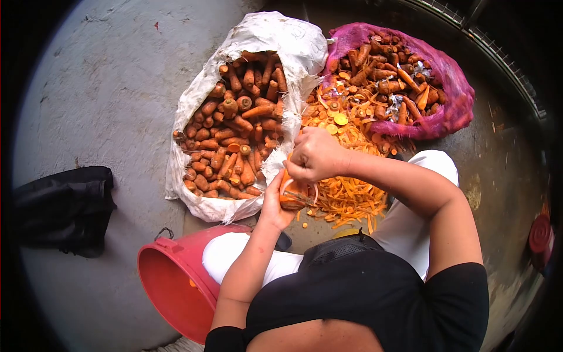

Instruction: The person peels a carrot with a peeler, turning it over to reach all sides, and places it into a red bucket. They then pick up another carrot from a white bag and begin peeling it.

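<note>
My left hand (277,205) is closed around a thick orange carrot (293,200), its broad end toward me. Over the carrot's far side, my right hand (318,155) is closed in a fist. It grips what looks like a peeler (285,186), of which only a white curved edge shows; the rest is hidden by the fingers. Beneath and beyond both hands spreads a heap of orange carrot peelings (355,196) with round cut slices among them. Just left of the hands, a white woven sack (186,123) lies open, full of unpeeled carrots (226,138).
A magenta mesh sack (457,108) at the back right holds more carrots and scraps. A red bucket (170,249) stands by my left leg, with an orange bit inside. Black cloth or plastic (67,205) lies at far left. A red round object (540,233) is at the right edge.
</note>
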A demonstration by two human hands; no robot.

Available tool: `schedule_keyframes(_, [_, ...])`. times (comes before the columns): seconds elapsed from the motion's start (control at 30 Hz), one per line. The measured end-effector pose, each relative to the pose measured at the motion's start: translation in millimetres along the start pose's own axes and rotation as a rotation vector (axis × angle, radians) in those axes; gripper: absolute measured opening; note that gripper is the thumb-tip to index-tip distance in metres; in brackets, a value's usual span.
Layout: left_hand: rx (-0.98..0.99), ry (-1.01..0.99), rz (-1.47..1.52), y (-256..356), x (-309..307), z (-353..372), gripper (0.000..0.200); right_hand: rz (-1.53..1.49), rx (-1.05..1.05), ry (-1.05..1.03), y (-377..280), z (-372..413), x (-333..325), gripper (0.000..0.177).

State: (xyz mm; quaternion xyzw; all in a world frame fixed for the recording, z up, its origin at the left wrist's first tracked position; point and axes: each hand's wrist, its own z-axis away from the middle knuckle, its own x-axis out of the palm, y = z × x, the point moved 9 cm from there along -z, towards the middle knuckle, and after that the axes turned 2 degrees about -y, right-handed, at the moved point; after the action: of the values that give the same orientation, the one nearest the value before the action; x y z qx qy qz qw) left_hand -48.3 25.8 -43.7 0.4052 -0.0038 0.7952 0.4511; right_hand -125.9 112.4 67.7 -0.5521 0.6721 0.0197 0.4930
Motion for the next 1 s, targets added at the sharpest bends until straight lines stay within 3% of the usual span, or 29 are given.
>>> schedule_keyframes(0.13, [-0.011, 0.047, -0.004, -3, -3, -1, 0.04, -0.012, -0.004, 0.002, -3, 4, 3, 0.034])
schedule_keyframes(0.23, [0.004, -0.056, -0.03, -4, 3, -3, 0.041, -0.031, 0.012, 0.017, -2, 6, 3, 0.035])
schedule_keyframes(0.33, [0.034, 0.06, 0.026, -3, 5, 1, 0.04, -0.04, 0.008, 0.037, 0, 6, 3, 0.036])
schedule_keyframes(0.43, [0.017, -0.009, 0.015, 1, 3, -1, 0.043, -0.048, 0.014, 0.117, 9, 5, 0, 0.036])
schedule_keyframes(0.53, [-0.045, -0.141, -0.149, -2, 5, 11, 0.05, 0.168, 0.249, 0.059, 71, -1, -18, 0.037])
schedule_keyframes(0.57, [-0.058, -0.124, -0.205, -6, 4, 15, 0.056, 0.442, 0.252, -0.063, 95, -2, -18, 0.039])
schedule_keyframes(0.67, [-0.132, -0.263, -0.107, -12, 27, 28, 0.053, 0.449, 0.667, -0.094, 156, 23, -40, 0.046])
schedule_keyframes(0.73, [-0.094, -0.244, -0.083, -4, 18, 21, 0.056, 0.448, 0.608, 0.026, 144, 17, -47, 0.046])
schedule_keyframes(0.83, [-0.021, -0.176, -0.019, 6, 9, 12, 0.056, 0.252, 0.7, -0.092, 124, 13, -32, 0.045])
schedule_keyframes(1.0, [0.049, 0.018, -0.079, 6, -2, 4, 0.049, -0.035, 0.265, 0.046, 42, -1, -20, 0.038])
